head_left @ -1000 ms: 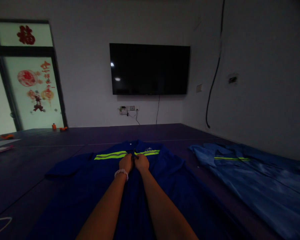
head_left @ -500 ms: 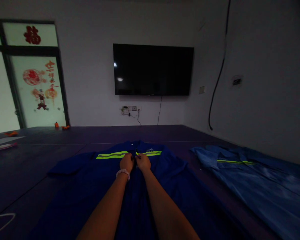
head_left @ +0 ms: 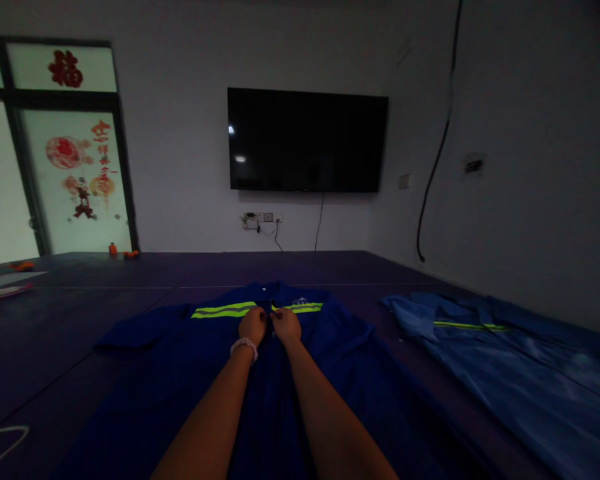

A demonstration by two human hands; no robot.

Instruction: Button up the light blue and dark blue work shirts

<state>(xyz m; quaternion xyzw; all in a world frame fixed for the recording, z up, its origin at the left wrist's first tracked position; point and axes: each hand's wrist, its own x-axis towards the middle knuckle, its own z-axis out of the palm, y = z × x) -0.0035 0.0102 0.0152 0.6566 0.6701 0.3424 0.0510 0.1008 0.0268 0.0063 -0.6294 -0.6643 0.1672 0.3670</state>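
A dark blue work jacket (head_left: 347, 360) lies spread face up, collar away from me, with a yellow-green reflective stripe (head_left: 220, 311) across its chest. My left hand (head_left: 253, 325), a pale scrunchie (head_left: 245, 345) round its wrist, is closed on the left front edge at chest height. Right beside it, my right hand (head_left: 287, 325) pinches the other front edge near the stripe. The two hands are a small gap apart over the jacket's front opening. Whether a button or a zip lies between the fingertips is too small and dark to tell.
A second, lighter blue garment (head_left: 510, 373) with a yellow-green stripe lies to the right on the dark purple surface (head_left: 200, 267). A white cable (head_left: 10, 433) curves in at lower left. Beyond are small orange objects (head_left: 130, 254) and a wall-mounted television (head_left: 307, 140).
Both hands stay at the jacket's chest opening. My left hand has shifted very slightly left, so the gap between the hands looks a touch wider.
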